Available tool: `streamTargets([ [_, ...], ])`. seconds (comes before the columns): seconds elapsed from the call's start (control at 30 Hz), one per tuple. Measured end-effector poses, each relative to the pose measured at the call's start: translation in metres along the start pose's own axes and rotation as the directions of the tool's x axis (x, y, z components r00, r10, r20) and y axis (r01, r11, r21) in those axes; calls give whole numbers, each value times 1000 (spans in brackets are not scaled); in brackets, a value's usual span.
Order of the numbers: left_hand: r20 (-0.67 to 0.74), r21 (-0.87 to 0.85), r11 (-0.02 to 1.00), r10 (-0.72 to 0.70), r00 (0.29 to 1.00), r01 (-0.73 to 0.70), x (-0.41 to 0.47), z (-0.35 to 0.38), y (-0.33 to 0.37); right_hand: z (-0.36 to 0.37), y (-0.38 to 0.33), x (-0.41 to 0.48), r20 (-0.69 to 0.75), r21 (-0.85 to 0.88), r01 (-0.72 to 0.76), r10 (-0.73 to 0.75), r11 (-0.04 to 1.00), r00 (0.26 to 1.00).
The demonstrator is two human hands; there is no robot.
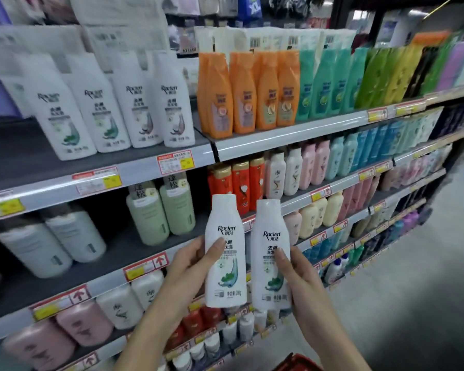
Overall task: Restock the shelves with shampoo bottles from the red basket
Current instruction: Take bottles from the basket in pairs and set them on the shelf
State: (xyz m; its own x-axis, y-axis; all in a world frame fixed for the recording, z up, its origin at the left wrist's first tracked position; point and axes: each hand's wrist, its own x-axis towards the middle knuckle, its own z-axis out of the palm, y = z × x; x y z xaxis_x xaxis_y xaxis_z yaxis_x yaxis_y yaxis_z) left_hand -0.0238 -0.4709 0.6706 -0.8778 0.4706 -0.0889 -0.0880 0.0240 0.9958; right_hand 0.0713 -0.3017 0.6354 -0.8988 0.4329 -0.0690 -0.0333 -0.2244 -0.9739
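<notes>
1. L hand [190,266] clamped on white bottle [224,253]; R hand [300,277] on 2nd bottle [270,257]; both upright, mid-air.
2. Matching row [113,103] on top shelf [97,170]; lift labels-out, slot at front w/o knocking neighbours; red basket [296,364] below.

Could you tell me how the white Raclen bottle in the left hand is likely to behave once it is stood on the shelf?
The white bottle in the left hand looks tall and narrow with a flat base, so it should stand but may tip if nudged. Its glossy plastic is probably somewhat slippery.
</notes>
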Motion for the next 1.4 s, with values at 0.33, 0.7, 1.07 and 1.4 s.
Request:
streamTargets([
  [0.33, -41, 15, 993, 117, 992, -117, -15, -53, 61, 61, -57, 15, 77, 40, 82, -85, 996, 993],
  [0.7, -226, 62, 948, 319, 920, -313, -23, -142, 137, 134, -121, 39, 288, 7, 263, -254, 965, 923],
  [1.07, -311, 221, 864, 503, 807, -453, 32, -222, 192, 224, -174, 99, 447, -73, 406, -334, 911, 830],
  [1.4, -293, 409, 804, 564, 772, -431, 78, -247, 173, 269, -189, 159, 366, -181, 494, -408, 851, 837],
])
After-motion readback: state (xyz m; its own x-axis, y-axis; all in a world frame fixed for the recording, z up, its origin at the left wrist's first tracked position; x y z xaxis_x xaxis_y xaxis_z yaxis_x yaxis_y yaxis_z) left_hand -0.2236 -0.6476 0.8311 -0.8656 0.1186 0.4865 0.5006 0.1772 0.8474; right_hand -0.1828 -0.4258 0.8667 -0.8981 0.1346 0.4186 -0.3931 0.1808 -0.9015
